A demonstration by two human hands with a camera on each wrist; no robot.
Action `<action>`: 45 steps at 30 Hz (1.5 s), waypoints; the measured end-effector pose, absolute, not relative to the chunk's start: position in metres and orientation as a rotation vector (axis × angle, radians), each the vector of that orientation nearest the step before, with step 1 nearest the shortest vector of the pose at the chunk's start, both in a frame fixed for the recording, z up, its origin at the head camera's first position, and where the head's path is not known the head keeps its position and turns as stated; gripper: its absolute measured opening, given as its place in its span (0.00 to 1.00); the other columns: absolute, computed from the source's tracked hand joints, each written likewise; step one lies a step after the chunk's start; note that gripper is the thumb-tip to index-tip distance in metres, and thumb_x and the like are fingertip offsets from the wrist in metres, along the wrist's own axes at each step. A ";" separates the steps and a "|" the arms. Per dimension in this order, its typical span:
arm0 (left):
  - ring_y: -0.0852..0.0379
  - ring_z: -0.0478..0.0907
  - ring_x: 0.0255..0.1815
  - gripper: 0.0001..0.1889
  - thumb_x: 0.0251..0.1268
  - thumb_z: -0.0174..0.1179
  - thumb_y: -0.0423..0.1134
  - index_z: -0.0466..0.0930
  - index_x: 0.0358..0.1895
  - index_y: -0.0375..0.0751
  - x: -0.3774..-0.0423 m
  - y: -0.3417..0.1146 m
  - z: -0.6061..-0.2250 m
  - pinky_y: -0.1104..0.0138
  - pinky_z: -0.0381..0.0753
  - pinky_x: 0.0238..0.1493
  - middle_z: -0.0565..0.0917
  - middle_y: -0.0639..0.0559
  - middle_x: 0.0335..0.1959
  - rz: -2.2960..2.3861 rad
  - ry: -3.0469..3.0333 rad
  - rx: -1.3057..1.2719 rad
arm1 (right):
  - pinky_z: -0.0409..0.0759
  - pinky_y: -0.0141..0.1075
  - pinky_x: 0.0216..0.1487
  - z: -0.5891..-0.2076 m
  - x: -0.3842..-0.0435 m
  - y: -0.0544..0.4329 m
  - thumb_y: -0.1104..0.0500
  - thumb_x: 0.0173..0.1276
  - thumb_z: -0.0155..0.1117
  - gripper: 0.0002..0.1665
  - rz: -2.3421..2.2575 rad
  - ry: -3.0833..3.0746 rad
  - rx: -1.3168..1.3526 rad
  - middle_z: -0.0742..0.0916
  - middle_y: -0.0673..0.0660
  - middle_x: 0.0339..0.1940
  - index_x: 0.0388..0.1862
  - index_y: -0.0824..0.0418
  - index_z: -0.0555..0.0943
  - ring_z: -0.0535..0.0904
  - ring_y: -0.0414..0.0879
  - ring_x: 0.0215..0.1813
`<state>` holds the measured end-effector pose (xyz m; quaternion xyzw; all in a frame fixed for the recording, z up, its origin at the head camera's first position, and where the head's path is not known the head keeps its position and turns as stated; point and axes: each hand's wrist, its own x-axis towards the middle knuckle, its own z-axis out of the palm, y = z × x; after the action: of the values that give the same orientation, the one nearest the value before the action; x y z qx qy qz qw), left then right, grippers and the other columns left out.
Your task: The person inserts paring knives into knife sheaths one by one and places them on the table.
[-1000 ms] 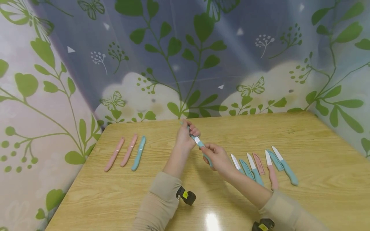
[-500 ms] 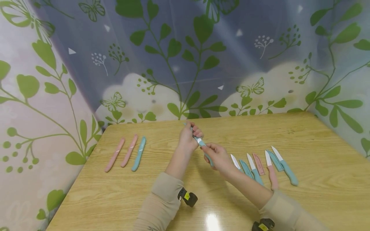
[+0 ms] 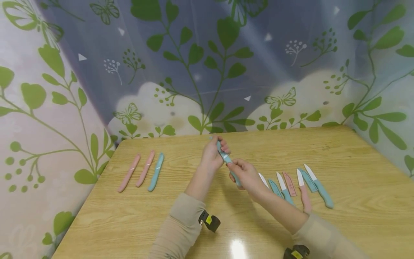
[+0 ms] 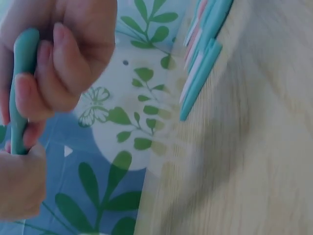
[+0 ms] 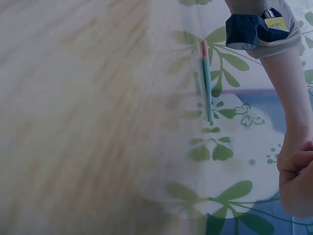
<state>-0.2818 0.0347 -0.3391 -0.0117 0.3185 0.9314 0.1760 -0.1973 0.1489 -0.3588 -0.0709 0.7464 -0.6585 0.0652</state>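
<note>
Near the far middle of the table in the head view, my left hand [image 3: 211, 154] grips a teal sheath [image 3: 221, 148]. With thumb and fingers my right hand [image 3: 247, 178] holds the teal handle of a paring knife [image 3: 238, 180], lined up with that sheath. Hardly any white blade shows between handle and sheath. From the left wrist view, the right fingers curl round the teal handle [image 4: 19, 117], and part of the left hand [image 4: 19, 183] shows below it. The right wrist view catches the left hand [image 5: 298, 181] at its edge; the knife is hidden there.
Left on the table [image 3: 194, 237] lie two pink sheathed knives [image 3: 128, 173] and a teal sheathed knife [image 3: 156, 172]. At right lie several bare knives, including a pink knife [image 3: 304, 196] and a teal knife [image 3: 323, 192], among a pink sheath [image 3: 289, 183] and teal sheaths [image 3: 308, 180].
The white blade showing between handle and sheath has shrunk to almost nothing as the knife slid into the sheath. Both hands have shifted slightly right.
</note>
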 end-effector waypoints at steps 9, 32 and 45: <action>0.56 0.73 0.31 0.18 0.69 0.51 0.47 0.76 0.39 0.31 -0.275 0.017 -0.334 0.65 0.76 0.39 0.75 0.50 0.29 1.901 2.163 0.397 | 0.62 0.26 0.15 -0.350 -0.206 0.161 0.56 0.71 0.52 0.16 -1.597 2.610 -0.435 0.82 0.55 0.21 0.40 0.70 0.72 0.63 0.38 0.13; 0.52 0.76 0.25 0.08 0.60 0.55 0.31 0.72 0.41 0.30 -0.283 -0.036 -0.339 0.69 0.76 0.27 0.77 0.43 0.28 1.100 2.745 0.345 | 0.77 0.36 0.17 -0.357 -0.205 0.198 0.61 0.68 0.55 0.10 -1.185 2.806 -0.493 0.82 0.58 0.25 0.38 0.69 0.77 0.76 0.52 0.20; 0.62 0.56 0.12 0.13 0.54 0.47 0.22 0.60 0.18 0.42 -0.302 -0.101 -0.361 0.75 0.58 0.14 0.63 0.53 0.15 0.751 2.827 0.205 | 0.67 0.31 0.19 -0.372 -0.187 0.244 0.60 0.62 0.62 0.07 -0.685 2.927 -0.471 0.78 0.50 0.22 0.28 0.62 0.78 0.67 0.39 0.18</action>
<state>-0.3024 -0.1011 -0.3614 0.0696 0.9588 0.2546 0.1047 -0.1868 0.2436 -0.3715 -0.1546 0.9608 -0.2248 0.0494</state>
